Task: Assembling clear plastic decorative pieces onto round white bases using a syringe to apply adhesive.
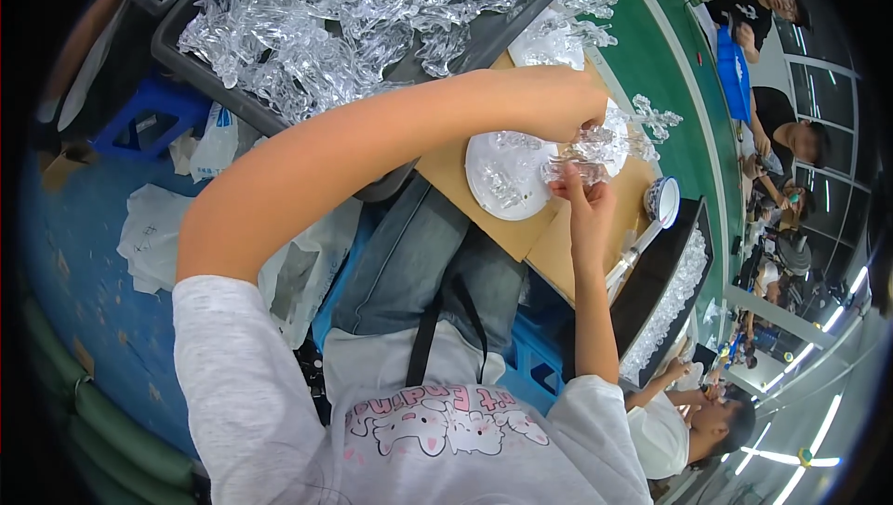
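Observation:
My right hand [588, 200] pinches a clear plastic piece [575, 170] between thumb and fingers, over the cardboard. Right beside it, my left hand [569, 105] reaches across with its fingers curled down at the same cluster of clear parts; what exactly they grip is hidden behind the hand. A round white plate [484, 191] lies under and left of the right hand, with loose clear pieces [507, 156] on it. Clear branched plastic parts [656, 120] stick out past my hands on the far side, next to another white surface.
Brown cardboard [549, 243] covers the work spot. A big black tray [167, 45] heaped with clear parts stands at upper left. To the right are a patterned bowl [662, 200] and a black tray [642, 349] of clear pieces. Several people sit along the green table [642, 26].

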### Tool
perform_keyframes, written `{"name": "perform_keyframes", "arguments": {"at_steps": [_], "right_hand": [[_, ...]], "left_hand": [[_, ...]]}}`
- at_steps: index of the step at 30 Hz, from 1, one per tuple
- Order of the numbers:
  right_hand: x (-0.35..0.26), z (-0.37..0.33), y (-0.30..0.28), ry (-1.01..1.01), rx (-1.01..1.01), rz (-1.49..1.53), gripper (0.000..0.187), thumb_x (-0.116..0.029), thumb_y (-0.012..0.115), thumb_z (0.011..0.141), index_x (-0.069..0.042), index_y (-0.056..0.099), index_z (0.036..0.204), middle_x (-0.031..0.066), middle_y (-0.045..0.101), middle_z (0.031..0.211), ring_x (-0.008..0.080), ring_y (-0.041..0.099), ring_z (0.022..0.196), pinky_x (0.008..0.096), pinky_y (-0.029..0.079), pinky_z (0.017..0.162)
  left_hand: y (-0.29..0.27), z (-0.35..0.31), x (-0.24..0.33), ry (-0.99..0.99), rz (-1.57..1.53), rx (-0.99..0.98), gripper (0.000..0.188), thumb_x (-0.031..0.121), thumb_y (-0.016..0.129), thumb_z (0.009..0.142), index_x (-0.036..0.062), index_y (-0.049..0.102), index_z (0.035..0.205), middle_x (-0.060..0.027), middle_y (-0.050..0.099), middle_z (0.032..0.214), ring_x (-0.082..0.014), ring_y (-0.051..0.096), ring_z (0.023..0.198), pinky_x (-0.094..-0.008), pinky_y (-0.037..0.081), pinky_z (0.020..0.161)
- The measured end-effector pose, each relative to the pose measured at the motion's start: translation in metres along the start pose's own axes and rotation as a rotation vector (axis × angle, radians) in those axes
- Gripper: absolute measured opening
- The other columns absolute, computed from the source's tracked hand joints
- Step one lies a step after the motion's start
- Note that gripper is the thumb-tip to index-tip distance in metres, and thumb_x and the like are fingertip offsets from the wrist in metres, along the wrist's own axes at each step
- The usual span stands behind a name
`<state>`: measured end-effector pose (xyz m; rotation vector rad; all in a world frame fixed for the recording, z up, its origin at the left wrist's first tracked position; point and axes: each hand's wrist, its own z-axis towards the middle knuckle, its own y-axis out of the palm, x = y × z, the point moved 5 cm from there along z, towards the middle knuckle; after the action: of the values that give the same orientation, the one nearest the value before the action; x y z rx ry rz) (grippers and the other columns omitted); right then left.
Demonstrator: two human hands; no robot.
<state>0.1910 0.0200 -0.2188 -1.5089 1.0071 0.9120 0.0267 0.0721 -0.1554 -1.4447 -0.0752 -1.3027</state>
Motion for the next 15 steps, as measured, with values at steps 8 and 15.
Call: {"name": "perform_keyframes", "arguments": {"at_steps": [8, 15], "right_hand": [[-0.031, -0.017, 0.008, -0.288, 0.065, -0.556, 0.028, -0.022, 0.062, 0.084, 0.002, 0.059, 0.099, 0.0096, 0.066, 0.083, 0.0134, 0.062, 0.067, 0.0249, 0.046, 0.061], [-0.042, -0.02, 0.013, -0.366, 0.12, -0.724, 0.03, -0.025, 0.062, 0.083, 0.001, 0.06, 0.098, 0.0151, 0.065, 0.082, 0.0195, 0.063, 0.063, 0.0277, 0.045, 0.059]], "left_hand": [[-0.001, -0.002, 0.002, -0.018, 0.005, -0.018, 0.014, 0.006, 0.062, 0.072, -0.0027, 0.062, 0.083, -0.0165, 0.063, 0.075, -0.0323, 0.061, 0.073, -0.0391, 0.046, 0.065], [0.0, 0.0, 0.002, -0.027, -0.009, -0.022, 0.013, 0.006, 0.062, 0.071, -0.0025, 0.062, 0.082, -0.0173, 0.063, 0.074, -0.0326, 0.061, 0.073, -0.0393, 0.046, 0.065]]}}
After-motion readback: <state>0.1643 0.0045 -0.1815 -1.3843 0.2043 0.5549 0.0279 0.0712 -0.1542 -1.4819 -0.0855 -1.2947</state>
